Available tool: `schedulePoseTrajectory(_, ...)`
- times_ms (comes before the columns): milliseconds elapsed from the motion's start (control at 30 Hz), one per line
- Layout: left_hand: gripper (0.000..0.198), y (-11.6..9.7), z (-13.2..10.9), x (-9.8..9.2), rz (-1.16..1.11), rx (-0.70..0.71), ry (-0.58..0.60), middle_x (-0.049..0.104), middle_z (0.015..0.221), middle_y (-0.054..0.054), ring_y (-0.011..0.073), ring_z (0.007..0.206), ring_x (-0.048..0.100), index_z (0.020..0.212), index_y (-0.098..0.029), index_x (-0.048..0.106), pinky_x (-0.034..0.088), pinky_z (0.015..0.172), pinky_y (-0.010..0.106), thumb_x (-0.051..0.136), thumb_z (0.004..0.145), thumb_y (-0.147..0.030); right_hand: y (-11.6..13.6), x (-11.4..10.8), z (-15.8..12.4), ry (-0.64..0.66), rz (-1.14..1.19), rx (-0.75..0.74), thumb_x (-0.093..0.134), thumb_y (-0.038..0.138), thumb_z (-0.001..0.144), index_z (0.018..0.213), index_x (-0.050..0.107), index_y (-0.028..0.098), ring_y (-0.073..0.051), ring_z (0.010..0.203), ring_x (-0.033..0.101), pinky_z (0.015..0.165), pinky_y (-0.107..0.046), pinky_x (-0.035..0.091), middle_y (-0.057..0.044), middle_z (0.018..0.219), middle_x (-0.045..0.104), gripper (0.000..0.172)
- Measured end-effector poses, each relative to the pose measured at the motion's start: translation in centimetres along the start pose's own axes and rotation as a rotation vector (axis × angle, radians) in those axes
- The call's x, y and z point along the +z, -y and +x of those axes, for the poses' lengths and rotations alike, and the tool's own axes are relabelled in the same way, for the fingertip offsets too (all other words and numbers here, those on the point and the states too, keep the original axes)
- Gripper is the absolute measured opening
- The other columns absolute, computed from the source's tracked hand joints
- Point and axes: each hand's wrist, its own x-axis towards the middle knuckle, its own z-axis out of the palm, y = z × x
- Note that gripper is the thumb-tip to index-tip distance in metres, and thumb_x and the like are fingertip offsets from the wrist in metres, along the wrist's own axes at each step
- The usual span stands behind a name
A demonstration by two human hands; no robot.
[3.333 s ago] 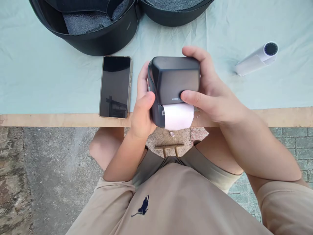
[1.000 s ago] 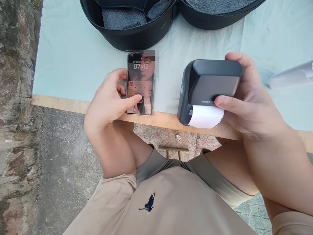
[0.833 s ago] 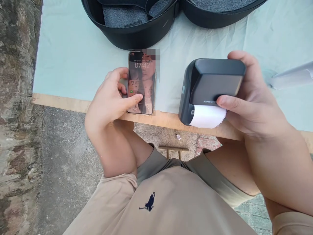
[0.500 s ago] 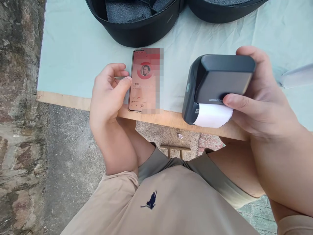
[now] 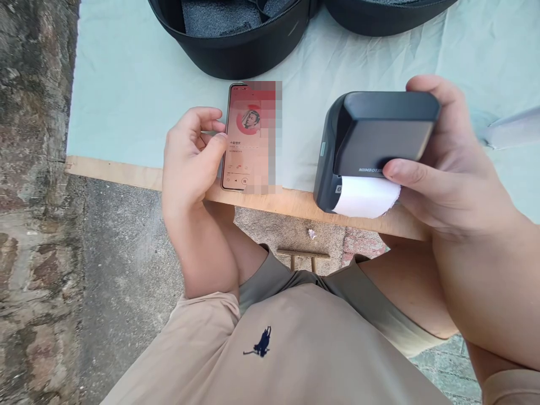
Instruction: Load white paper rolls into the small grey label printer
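The smartphone on the table now shows a music player, replacing the lock screen. The left hand, loosely parted, has shifted to its left edge; the right hand grips the NIIMBOT printer.

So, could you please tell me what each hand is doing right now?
Left hand: loosely open at the phone's left edge, not gripping it; contact is unclear.
Right hand: closed around the black printer, holding it.
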Motion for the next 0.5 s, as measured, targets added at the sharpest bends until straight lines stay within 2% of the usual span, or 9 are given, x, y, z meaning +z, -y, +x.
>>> schedulePoseTrajectory(133,0.044,1.1,0.8,0.2,0.056,0.042,-0.048,0.066,0.1,0.002,0.0077,0.062,0.048,0.11,-0.021,0.064,0.05,0.064,0.031,0.065,0.069,-0.005,-0.3,-0.2,0.1,0.024,-0.036,-0.017,0.081,0.028,0.07,0.123,0.051,0.043,-0.01,0.093,0.06,0.067,-0.026,0.056,0.006,0.117,0.054,0.062)
schedulePoseTrajectory(200,0.049,1.3,1.1,0.3,0.072,0.051,-0.04,0.066,0.1,0.003,0.0061,0.058,0.046,0.11,-0.022,0.065,0.046,0.057,0.027,0.071,0.063,-0.007,-0.3,-0.3,0.2,0.024,-0.037,-0.017,0.081,0.027,0.07,0.123,0.051,0.044,-0.009,0.095,0.059,0.067,-0.025,0.056,0.007,0.117,0.054,0.063)
schedulePoseTrajectory(267,0.043,1.3,1.1,0.3,0.052,0.057,-0.043,0.066,0.099,0.002,0.0069,0.059,0.049,0.109,-0.023,0.065,0.046,0.056,0.026,0.076,0.068,-0.021,-0.4,-0.3,0.2,0.023,-0.032,-0.02,0.081,0.025,0.07,0.122,0.052,0.044,-0.009,0.096,0.059,0.068,-0.025,0.056,0.007,0.116,0.055,0.063)
schedulePoseTrajectory(367,0.034,1.0,1.0,0.4,0.002,0.06,-0.076,0.065,0.091,0.001,0.009,0.063,0.053,0.104,-0.025,0.066,0.048,0.059,0.027,0.072,0.077,-0.043,-0.4,-0.2,0.2,0.027,-0.032,-0.018,0.081,0.026,0.07,0.121,0.053,0.045,-0.01,0.096,0.06,0.069,-0.026,0.057,0.008,0.116,0.055,0.062)
schedulePoseTrajectory(500,0.028,0.7,0.9,0.3,-0.016,0.028,-0.086,0.065,0.089,0.0,0.0096,0.063,0.053,0.1,-0.028,0.067,0.049,0.059,0.026,0.073,0.077,-0.042,-0.3,-0.1,0.2,0.023,-0.036,-0.016,0.082,0.026,0.069,0.121,0.053,0.045,-0.01,0.097,0.06,0.07,-0.026,0.057,0.008,0.116,0.056,0.062)
